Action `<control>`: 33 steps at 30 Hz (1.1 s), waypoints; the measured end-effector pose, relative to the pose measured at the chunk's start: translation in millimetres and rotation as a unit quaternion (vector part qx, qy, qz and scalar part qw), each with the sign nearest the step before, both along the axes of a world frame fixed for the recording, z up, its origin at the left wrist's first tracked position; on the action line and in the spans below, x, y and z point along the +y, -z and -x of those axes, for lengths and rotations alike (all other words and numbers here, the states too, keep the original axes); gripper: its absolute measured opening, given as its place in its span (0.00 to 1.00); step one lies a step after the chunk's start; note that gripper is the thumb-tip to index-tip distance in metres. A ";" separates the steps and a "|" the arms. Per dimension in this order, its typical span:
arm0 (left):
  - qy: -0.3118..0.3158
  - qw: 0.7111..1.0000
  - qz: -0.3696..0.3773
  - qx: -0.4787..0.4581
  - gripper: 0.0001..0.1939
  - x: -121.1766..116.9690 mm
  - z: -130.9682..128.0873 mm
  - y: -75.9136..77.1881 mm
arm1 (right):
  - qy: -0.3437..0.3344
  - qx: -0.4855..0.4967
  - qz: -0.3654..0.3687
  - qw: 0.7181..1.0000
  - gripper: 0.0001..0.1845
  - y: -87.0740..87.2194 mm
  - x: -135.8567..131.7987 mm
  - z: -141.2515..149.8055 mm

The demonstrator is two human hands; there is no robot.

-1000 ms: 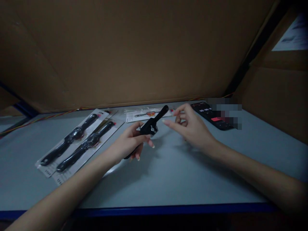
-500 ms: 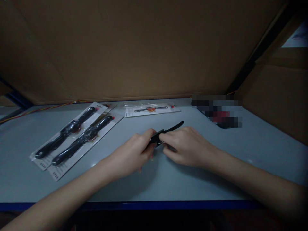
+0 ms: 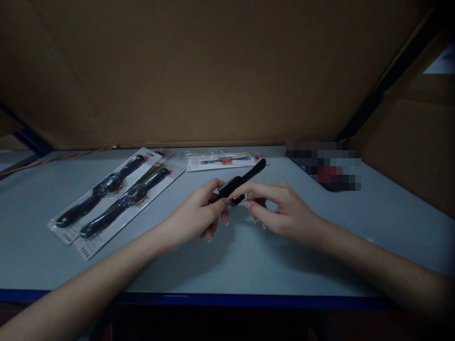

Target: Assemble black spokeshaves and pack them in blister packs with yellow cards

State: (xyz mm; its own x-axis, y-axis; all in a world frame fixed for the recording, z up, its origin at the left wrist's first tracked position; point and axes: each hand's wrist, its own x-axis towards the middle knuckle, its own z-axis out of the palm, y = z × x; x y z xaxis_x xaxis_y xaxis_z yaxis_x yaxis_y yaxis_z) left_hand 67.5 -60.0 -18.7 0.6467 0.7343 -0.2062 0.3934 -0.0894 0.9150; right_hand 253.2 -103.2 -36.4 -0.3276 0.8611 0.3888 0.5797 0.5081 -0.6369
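Observation:
A black tool with a long, slightly curved handle and a wider middle part is held above the table. My left hand is closed around its near end, thumb and fingers on either side. The free handle points up and to the right. Over the wide part reaches my right hand, its index fingertip touching the tool close to my left thumb. The right thumb is apart from that index finger, and the other fingers are loosely bent. My left fingers hide the tool's lower end.
Two carded packs with similar black tools lie overlapping at the left, with part of another behind. A flat pack lies at the back. A dark pixelated object is at the right. Cardboard walls enclose the grey table.
My right fingers have loosened from their closed grip and spread, the index finger now stretched over the tool. The tool's free handle has tilted up and shows more fully.

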 end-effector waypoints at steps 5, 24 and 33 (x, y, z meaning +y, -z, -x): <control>-0.014 1.000 0.011 -0.015 0.07 3.1 0.7 -1.9 | 0.010 -0.062 -0.057 0.996 0.12 0.8 2.0 -7.8; -0.031 0.999 0.004 -0.028 0.08 2.7 1.1 -4.0 | 0.089 0.012 -0.038 0.995 0.12 -1.2 0.4 -6.8; -0.026 0.999 0.003 -0.021 0.07 3.2 1.5 -3.6 | 0.052 -0.023 -0.031 0.998 0.17 0.4 -0.7 -6.0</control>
